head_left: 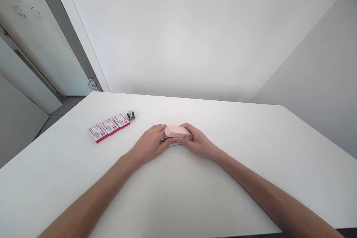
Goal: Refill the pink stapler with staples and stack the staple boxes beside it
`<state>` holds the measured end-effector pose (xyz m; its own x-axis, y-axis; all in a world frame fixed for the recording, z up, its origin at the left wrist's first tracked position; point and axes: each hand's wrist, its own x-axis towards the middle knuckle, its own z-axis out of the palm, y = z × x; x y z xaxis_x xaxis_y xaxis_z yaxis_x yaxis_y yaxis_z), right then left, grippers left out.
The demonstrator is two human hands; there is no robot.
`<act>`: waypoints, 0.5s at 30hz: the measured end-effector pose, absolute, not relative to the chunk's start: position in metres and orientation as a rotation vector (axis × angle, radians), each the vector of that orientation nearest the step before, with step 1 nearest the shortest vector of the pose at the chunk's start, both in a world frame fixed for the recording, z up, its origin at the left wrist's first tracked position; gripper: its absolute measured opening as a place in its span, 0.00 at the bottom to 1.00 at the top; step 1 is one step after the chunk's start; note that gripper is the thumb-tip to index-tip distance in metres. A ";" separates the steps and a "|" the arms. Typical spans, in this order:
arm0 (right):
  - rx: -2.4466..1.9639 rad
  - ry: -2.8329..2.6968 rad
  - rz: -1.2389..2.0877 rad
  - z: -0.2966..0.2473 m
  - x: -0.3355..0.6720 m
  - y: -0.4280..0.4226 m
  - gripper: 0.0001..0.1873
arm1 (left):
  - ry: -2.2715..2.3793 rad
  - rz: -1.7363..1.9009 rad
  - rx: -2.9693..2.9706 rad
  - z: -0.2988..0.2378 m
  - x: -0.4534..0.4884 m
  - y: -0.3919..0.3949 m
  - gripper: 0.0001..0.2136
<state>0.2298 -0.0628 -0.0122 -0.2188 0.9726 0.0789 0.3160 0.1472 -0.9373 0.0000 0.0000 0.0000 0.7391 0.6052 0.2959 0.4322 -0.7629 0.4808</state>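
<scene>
A pink stapler [178, 131] lies on the white table in front of me, with a strip of its metal inside showing below the pink top. From the left, my left hand [153, 142] grips its end, fingers on the far side and thumb along the near edge. My right hand [200, 142] wraps round the other end in the same way, its thumb meeting the left thumb at the middle. Both hands are closed on the stapler and hide much of its ends and far side.
Left of the hands, a row of three small white-and-red boxes [110, 126] lies on the table [251, 148]. A small black-and-silver staple remover [131, 115] sits beside the farthest box. A white wall [178, 37] rises behind the table's far edge.
</scene>
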 end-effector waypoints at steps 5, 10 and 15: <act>-1.202 -1.615 1.181 -0.011 0.233 -0.060 0.16 | 0.778 0.632 2.550 0.001 0.003 -0.004 0.19; -1.155 -1.593 1.202 -0.011 0.234 -0.059 0.17 | 0.769 0.626 2.554 -0.002 0.003 -0.002 0.19; -1.138 -1.611 1.225 -0.009 0.237 -0.059 0.18 | 0.692 0.582 2.593 -0.007 0.001 0.002 0.18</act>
<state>0.2365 -0.0595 -0.0086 -0.2783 0.9578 0.0717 0.1865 0.1271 -0.9742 0.0013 0.0021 -0.0068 0.7916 0.5393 0.2874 0.3763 -0.8007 0.4661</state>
